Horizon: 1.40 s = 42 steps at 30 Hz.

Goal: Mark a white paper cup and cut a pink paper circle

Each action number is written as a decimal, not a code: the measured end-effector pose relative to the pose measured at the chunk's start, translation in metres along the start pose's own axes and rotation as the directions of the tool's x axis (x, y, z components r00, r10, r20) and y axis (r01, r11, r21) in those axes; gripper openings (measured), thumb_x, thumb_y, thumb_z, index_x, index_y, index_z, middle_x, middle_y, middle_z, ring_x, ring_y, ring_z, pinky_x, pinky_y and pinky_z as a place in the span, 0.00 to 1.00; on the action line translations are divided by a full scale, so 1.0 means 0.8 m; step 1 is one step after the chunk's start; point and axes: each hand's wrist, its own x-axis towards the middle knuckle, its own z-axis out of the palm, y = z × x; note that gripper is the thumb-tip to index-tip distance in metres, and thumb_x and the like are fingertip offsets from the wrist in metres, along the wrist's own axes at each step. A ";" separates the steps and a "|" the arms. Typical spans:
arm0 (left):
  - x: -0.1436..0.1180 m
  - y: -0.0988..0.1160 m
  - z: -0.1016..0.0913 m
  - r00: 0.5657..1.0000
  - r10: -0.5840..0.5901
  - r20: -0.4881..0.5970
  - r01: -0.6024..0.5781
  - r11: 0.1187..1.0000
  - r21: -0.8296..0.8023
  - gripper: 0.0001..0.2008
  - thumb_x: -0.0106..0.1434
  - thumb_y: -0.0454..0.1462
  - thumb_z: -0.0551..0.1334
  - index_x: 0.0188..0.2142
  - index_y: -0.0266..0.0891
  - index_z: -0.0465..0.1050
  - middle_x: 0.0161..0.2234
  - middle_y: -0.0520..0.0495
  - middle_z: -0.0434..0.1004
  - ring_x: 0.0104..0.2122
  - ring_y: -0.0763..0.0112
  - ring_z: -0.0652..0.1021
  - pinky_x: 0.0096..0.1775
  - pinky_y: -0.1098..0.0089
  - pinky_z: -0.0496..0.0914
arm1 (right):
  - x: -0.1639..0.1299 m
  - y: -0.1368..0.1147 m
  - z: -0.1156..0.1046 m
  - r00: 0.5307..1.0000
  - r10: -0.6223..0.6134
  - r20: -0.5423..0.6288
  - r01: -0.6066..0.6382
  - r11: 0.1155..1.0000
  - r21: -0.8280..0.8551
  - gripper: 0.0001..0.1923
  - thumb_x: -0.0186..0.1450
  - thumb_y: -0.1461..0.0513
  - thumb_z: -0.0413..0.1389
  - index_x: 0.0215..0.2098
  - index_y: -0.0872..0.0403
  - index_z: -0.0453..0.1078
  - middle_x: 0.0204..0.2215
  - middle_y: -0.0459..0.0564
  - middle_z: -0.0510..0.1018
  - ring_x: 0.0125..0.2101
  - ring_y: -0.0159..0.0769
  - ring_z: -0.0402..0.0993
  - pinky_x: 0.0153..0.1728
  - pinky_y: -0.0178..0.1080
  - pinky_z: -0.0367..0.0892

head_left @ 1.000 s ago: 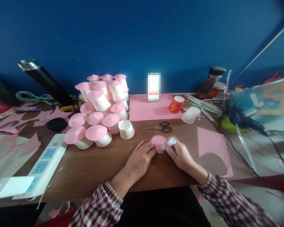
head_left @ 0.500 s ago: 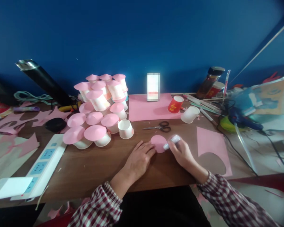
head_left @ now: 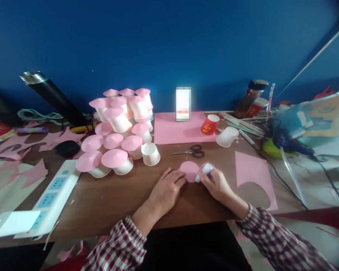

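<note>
A pink paper circle [head_left: 190, 170] lies on the brown table in front of me. My left hand [head_left: 167, 188] rests at its left edge, with index finger and thumb holding the rim against the table. In my right hand [head_left: 218, 184] is a small white glue bottle [head_left: 205, 171], blurred, with its lower end at the circle's right edge. Just beyond the circle lie scissors [head_left: 190, 151] with dark handles. To the left stand several white paper cups with pink cone tops [head_left: 114, 158], some stacked, beside a bare white cup [head_left: 150, 154].
At the back, a lit phone [head_left: 183, 104] stands on pink paper [head_left: 169, 131]. A red cup [head_left: 209, 125] and a tipped white cup [head_left: 227, 136] are right of it. A power strip [head_left: 55, 195] lies left; a cut pink sheet [head_left: 250, 169] and a glue gun [head_left: 288, 143] lie right.
My right hand has shifted the glue bottle slightly along the circle's right edge, and the bottle's angle has changed a little. My left hand stays in place.
</note>
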 end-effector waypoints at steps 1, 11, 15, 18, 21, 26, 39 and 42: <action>0.000 0.000 0.000 1.000 0.001 -0.001 -0.001 1.000 0.001 0.16 0.64 0.29 0.51 0.49 0.42 0.69 0.53 0.46 0.70 0.55 0.68 0.66 0.59 0.57 0.55 | 0.000 0.000 0.000 1.000 0.005 -0.024 -0.005 1.000 0.031 0.08 0.67 0.58 0.47 0.31 0.53 0.61 0.24 0.45 0.71 0.24 0.32 0.68 0.28 0.32 0.63; -0.002 -0.001 0.003 1.000 0.001 -0.013 -0.001 1.000 0.005 0.16 0.65 0.30 0.51 0.50 0.42 0.68 0.53 0.47 0.70 0.56 0.68 0.66 0.59 0.57 0.55 | -0.001 0.002 0.003 0.999 -0.036 0.028 0.038 0.998 -0.057 0.06 0.64 0.59 0.51 0.31 0.52 0.62 0.24 0.44 0.70 0.23 0.32 0.66 0.27 0.33 0.61; -0.002 -0.002 0.004 1.000 0.004 -0.013 -0.004 1.000 0.010 0.16 0.64 0.29 0.52 0.49 0.41 0.69 0.53 0.46 0.70 0.56 0.67 0.66 0.60 0.57 0.54 | 0.000 0.007 0.003 0.986 0.096 -0.138 -0.067 0.978 0.196 0.07 0.66 0.57 0.49 0.33 0.52 0.62 0.24 0.44 0.70 0.23 0.31 0.66 0.26 0.31 0.63; -0.002 -0.002 0.004 1.000 0.000 -0.014 0.000 1.000 0.006 0.16 0.64 0.28 0.52 0.49 0.41 0.69 0.53 0.47 0.70 0.56 0.67 0.66 0.60 0.57 0.54 | -0.001 0.003 0.002 0.972 0.103 -0.213 -0.055 0.975 0.217 0.07 0.66 0.58 0.50 0.33 0.52 0.63 0.25 0.45 0.71 0.25 0.31 0.68 0.28 0.31 0.64; -0.002 -0.002 0.004 1.000 0.001 -0.012 -0.001 1.000 0.001 0.16 0.64 0.29 0.51 0.49 0.41 0.68 0.53 0.47 0.70 0.56 0.67 0.66 0.60 0.57 0.54 | 0.000 -0.003 0.002 0.982 0.059 -0.178 -0.034 0.989 0.142 0.06 0.66 0.58 0.50 0.34 0.53 0.63 0.26 0.45 0.72 0.25 0.32 0.69 0.29 0.32 0.64; -0.002 -0.002 0.004 1.000 0.009 -0.004 -0.009 1.000 0.001 0.17 0.65 0.29 0.50 0.50 0.42 0.68 0.53 0.47 0.70 0.56 0.67 0.66 0.60 0.57 0.54 | 0.002 -0.009 0.009 0.997 -0.064 -0.042 0.060 0.995 -0.077 0.06 0.65 0.59 0.50 0.36 0.54 0.64 0.29 0.49 0.74 0.28 0.36 0.72 0.32 0.35 0.65; -0.001 -0.001 0.002 1.000 -0.001 0.008 0.001 1.000 0.011 0.17 0.64 0.29 0.51 0.50 0.42 0.68 0.53 0.47 0.70 0.56 0.68 0.66 0.59 0.57 0.55 | 0.001 -0.006 0.006 0.999 -0.037 -0.019 0.037 0.998 -0.043 0.07 0.66 0.59 0.48 0.32 0.53 0.63 0.25 0.46 0.72 0.25 0.33 0.69 0.29 0.33 0.64; -0.001 -0.001 0.003 1.000 -0.002 0.009 0.002 1.000 0.007 0.18 0.64 0.29 0.51 0.51 0.43 0.67 0.53 0.47 0.69 0.56 0.68 0.65 0.60 0.57 0.54 | -0.001 -0.009 0.009 0.997 -0.073 -0.002 0.073 0.997 -0.037 0.06 0.65 0.59 0.50 0.35 0.53 0.64 0.29 0.47 0.74 0.28 0.34 0.71 0.33 0.34 0.65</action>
